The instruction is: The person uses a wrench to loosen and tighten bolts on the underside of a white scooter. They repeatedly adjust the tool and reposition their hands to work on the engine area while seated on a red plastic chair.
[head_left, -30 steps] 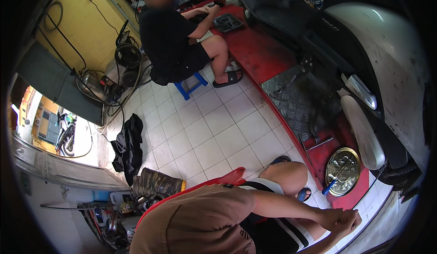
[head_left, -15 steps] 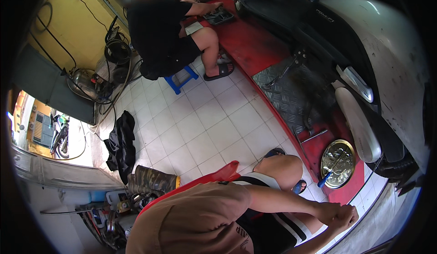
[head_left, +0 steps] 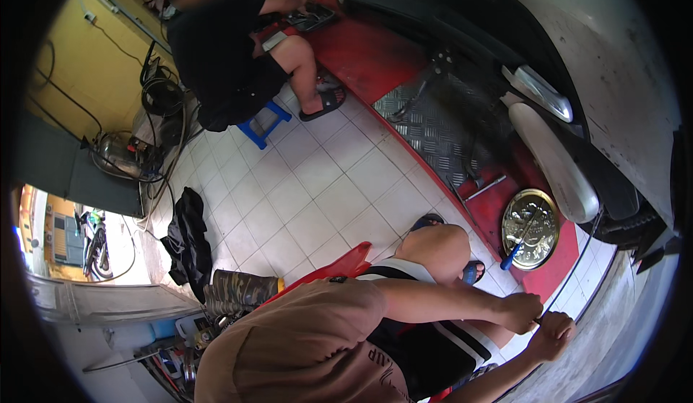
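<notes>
Side by side at the lower right, my left hand [head_left: 521, 312] and my right hand [head_left: 553, 336] are closed, only a small gap apart. A thin black cable [head_left: 572, 274] runs from beneath the scooter [head_left: 613, 63] down to them. A short dark end shows between the fists; the fingers cover the rest. Beyond my hands, a round metal tray [head_left: 546, 243] holds small parts. A screwdriver with a blue handle [head_left: 512, 256] lies across its near rim.
The red lift platform [head_left: 375, 49] carries a T-handle wrench [head_left: 485, 188] and other tools. A co-worker [head_left: 224, 56] sits on a blue stool [head_left: 263, 125] at the upper left, hands over a dark parts tray [head_left: 312, 17]. Black cloth [head_left: 189, 233] lies on the tiles.
My hands were pressed together and have come slightly apart, with the left fist up and to the left. The whole view has shifted a little; the cable now shows reaching my hands.
</notes>
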The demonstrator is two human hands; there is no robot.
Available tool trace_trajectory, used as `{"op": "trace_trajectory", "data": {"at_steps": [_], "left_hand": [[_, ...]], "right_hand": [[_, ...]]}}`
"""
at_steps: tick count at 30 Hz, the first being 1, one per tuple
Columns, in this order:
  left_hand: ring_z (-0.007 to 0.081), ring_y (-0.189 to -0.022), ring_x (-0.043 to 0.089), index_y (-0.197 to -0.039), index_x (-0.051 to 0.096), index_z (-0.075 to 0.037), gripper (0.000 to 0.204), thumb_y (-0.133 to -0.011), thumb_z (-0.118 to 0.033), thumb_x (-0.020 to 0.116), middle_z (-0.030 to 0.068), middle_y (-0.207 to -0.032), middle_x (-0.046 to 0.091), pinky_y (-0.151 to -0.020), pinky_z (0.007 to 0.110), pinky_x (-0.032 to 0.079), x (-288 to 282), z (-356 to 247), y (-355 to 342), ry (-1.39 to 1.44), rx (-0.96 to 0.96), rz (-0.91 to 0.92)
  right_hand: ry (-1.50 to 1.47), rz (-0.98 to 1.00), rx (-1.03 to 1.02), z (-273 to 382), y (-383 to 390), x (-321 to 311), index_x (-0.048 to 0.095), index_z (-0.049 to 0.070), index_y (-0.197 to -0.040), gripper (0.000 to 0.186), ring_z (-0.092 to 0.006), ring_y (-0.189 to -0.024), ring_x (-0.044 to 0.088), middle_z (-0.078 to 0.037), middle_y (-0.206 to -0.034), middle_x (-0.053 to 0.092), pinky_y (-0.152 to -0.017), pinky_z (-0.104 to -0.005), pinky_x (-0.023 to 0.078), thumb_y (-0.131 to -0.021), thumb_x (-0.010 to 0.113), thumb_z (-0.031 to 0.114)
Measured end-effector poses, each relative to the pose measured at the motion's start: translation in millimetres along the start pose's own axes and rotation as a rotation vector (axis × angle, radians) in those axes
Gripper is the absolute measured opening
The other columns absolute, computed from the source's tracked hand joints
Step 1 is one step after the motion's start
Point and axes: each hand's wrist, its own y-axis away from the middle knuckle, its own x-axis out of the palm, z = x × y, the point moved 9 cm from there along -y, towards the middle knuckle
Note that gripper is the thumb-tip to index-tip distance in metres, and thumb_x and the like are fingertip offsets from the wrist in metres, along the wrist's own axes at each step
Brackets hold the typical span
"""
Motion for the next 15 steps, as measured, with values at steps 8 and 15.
{"op": "trace_trajectory", "data": {"at_steps": [8, 15], "left_hand": [[0.0375, -0.059, 0.062, -0.060, 0.061, -0.003, 0.009, -0.065, -0.010, 0.062, 0.0203, -0.061, 0.060, -0.056, 0.043, 0.049, -32.6, -11.5, 4.4, 0.151, 0.134, -0.155], [0.0386, -0.055, 0.059, -0.068, 0.059, -0.001, 0.012, -0.070, -0.013, 0.061, 0.0204, -0.060, 0.058, -0.052, 0.042, 0.047, -8.0, -11.5, -9.4, 0.342, 0.099, -0.155]], "right_hand": [[0.105, 0.009, 0.044, -2.6, -12.1, 21.2, 0.027, 0.009, -0.052, 0.052, -0.0116, -0.041, 0.026, 0.000, -0.046, 0.031, -0.043, -0.0313, 0.018, -0.083, 0.065, 0.029], [0.645, -0.075, 0.195, -0.5, -11.2, 19.7, 0.030, 0.004, -0.048, 0.051, -0.0044, -0.044, 0.024, 0.004, -0.046, 0.024, -0.042, -0.0265, 0.018, -0.082, 0.067, 0.007]]}}
